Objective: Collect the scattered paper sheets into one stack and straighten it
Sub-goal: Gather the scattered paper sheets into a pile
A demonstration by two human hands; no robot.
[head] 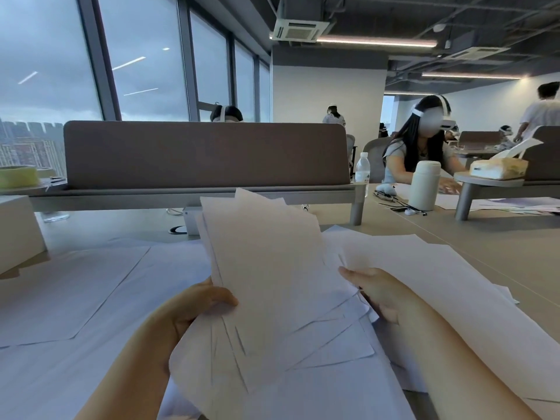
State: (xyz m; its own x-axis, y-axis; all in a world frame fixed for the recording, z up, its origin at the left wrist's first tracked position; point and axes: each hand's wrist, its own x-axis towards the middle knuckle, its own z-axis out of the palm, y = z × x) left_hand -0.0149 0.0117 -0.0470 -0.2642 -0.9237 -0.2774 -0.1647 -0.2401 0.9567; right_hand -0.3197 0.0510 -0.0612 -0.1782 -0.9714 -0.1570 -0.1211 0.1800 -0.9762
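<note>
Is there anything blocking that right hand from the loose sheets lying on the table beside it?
Nothing visible does. The right hand is directly beside the loose sheets, with no object between them. The left hand grips the raised bundle.

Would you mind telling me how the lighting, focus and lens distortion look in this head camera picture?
Head view: soft grey daylight from the windows, so the held sheets and the left hand cast only faint shadows. Head view: the wide lens tilts the window frames and bows the desk partition. Head view: slightly soft overall; the ceiling light strip glows, with no glare on the paper.
</note>
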